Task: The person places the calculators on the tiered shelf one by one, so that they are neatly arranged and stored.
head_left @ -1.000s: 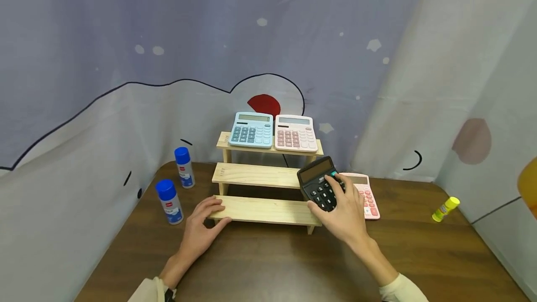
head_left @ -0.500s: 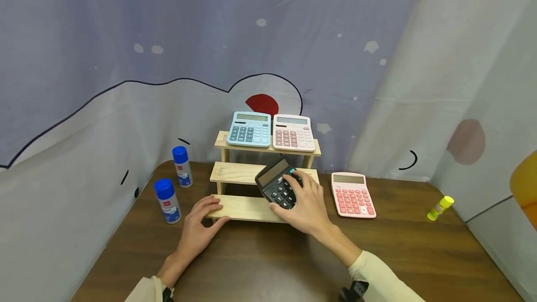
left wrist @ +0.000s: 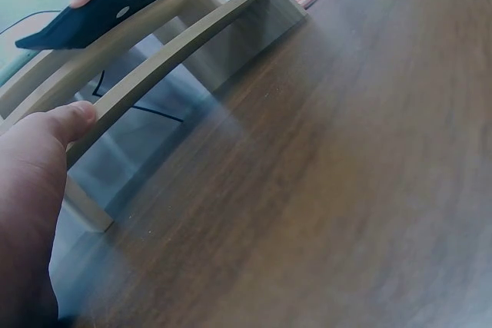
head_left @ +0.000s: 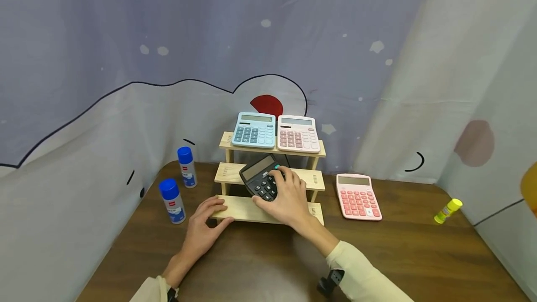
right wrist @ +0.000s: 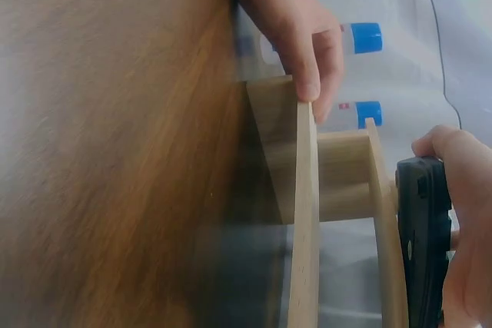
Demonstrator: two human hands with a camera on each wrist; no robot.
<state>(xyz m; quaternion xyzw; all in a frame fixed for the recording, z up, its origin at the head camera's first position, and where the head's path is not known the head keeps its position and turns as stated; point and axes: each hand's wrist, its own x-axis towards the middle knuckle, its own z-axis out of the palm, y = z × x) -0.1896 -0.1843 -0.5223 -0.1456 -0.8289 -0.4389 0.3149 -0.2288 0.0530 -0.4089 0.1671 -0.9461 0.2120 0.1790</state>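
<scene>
My right hand [head_left: 288,199] grips a black calculator [head_left: 257,174] by its lower and right edges. Tilted, the calculator overlaps the middle tier of a three-step wooden display stand [head_left: 312,178] in the head view; in the right wrist view its dark side [right wrist: 419,236] is close beside a board. My left hand [head_left: 204,225] holds the left end of the stand's lowest board, thumb [left wrist: 73,117] at the front edge and fingers on top. On the top tier, a blue calculator [head_left: 254,130] and a pale pink calculator [head_left: 298,134] lie side by side.
A pink calculator [head_left: 358,197] lies on the brown table [head_left: 398,250] right of the stand. Farther right is a yellow glue stick [head_left: 448,210]. Two blue-capped spray cans [head_left: 172,201] stand at the left. A printed curtain [head_left: 356,36] hangs behind.
My right hand has carried the black calculator leftward, from beside the pink calculator to over the stand's middle tier. My left hand keeps its place on the lowest board.
</scene>
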